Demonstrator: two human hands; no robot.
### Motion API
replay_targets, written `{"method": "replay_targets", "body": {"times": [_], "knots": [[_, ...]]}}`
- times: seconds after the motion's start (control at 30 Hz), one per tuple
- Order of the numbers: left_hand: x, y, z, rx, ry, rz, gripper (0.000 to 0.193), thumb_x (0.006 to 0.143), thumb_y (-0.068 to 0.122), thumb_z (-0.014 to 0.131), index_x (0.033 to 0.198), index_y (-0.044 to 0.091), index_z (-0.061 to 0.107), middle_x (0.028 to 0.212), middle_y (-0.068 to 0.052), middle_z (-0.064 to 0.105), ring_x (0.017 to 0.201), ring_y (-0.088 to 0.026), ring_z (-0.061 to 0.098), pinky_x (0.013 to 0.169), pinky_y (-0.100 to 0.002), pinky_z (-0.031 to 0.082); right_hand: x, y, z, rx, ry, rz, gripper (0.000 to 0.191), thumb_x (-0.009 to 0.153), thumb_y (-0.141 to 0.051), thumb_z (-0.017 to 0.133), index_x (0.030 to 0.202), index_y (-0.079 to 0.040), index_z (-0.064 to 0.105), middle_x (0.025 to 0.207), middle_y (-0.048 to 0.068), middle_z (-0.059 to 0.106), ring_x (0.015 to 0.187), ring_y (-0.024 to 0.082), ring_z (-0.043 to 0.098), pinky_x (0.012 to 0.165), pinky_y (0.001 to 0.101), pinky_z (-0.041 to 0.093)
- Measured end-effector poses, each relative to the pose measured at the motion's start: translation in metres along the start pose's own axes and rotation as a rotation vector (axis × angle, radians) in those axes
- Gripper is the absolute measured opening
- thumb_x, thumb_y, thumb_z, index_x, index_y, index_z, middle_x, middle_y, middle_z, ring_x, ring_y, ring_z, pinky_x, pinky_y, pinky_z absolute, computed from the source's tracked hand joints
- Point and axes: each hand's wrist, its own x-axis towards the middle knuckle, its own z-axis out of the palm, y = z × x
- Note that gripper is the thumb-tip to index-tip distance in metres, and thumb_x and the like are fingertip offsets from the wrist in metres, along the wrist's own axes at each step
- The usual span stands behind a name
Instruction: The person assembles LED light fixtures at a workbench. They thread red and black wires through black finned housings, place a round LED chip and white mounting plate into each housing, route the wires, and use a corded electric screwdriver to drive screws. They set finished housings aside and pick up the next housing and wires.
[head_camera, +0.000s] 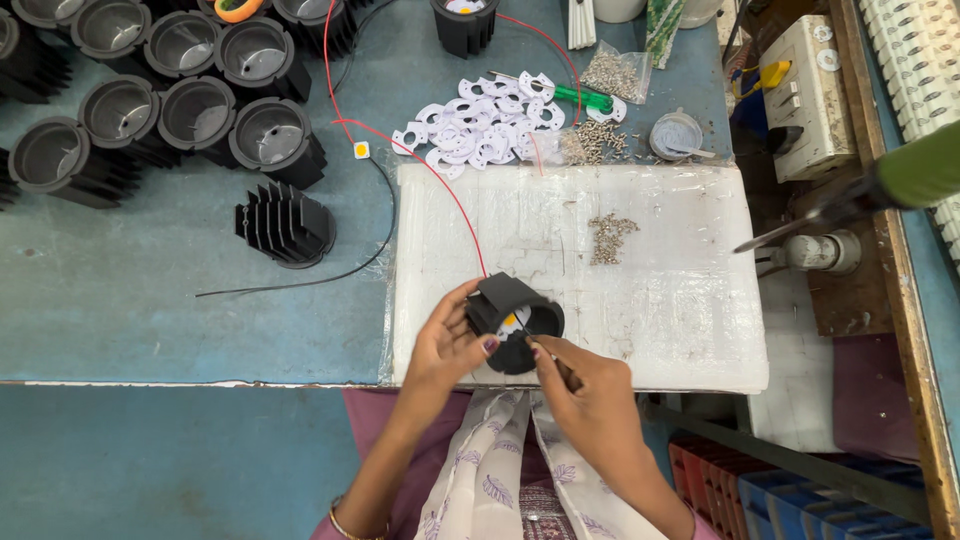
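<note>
Two hands (520, 365), ribbed black housing (512, 322), white foam pad (660, 300)

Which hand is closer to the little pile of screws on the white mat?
Right. The right hand lies below and just left of the screw pile; the left hand is farther left, holding the black housing.

I see black finned round lamp housing (512, 320), tilted on white foam sheet, open mouth toward me; yellow-white LED disc (514, 321) inside; red wire (440, 180) attached.
</note>
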Motion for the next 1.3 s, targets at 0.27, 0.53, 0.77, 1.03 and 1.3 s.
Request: {"method": "replay_targets", "body": {"times": [0.27,0.53,0.77,1.03,1.3], "knots": [[-0.018,-0.009,0.049,0.402,0.197,0.156,0.073,0.087,0.014,0.073,0.144,0.002,0.029,0.133,-0.019,0.050,0.123,-0.026,0.053,0.108,-0.038,0.043,0.002,-0.001,0.013,-0.063,-0.088,0.018,0.016,0.086,-0.006,0.063,0.099,0.004,0.064,0.066,0.024,0.062,0.055,0.040,0.062,0.051,0.0419,0.048],[-0.020,-0.012,0.059,0.478,0.275,0.171,0.071,0.082,0.002,0.063,0.146,0.003,0.031,0.132,-0.019,0.051,0.119,-0.026,0.056,0.103,-0.040,0.048,0.002,-0.009,-0.008,-0.050,-0.379,0.020,0.023,0.089,-0.010,0.065,0.105,0.004,0.058,0.082,0.023,0.067,0.075,0.041,0.066,0.063,0.0414,0.051],[-0.018,-0.008,0.048,0.291,0.273,0.155,0.079,0.082,-0.007,0.058,0.152,0.006,0.023,0.132,-0.017,0.049,0.124,-0.024,0.055,0.107,-0.036,0.046,0.001,0.004,-0.035,0.052,0.017,-0.055,0.034,0.093,-0.020,0.068,0.121,-0.002,0.074,0.087,0.007,0.077,0.071,0.013,0.066,0.066,0.0315,0.054],[-0.019,-0.002,0.041,0.288,0.175,0.253,0.049,0.088,-0.012,0.059,0.135,0.000,0.056,0.132,-0.012,0.054,0.128,-0.020,0.057,0.111,-0.030,0.044,0.067,0.057,0.023,0.696,-0.235,0.119,0.029,0.102,-0.021,0.062,0.111,0.003,0.078,0.089,0.002,0.071,0.074,0.007,0.055,0.069,0.0227,0.046],[-0.029,0.020,0.031,-0.293,0.091,-0.145,0.039,0.093,-0.005,0.052,0.131,-0.001,0.057,0.118,-0.009,0.065,0.106,-0.015,0.065,0.093,-0.031,0.054,0.108,0.070,0.010,0.869,0.181,-0.027,0.017,0.102,-0.011,0.059,0.090,-0.001,0.068,0.093,0.006,0.071,0.068,0.009,0.057,0.062,0.0237,0.046]]}}
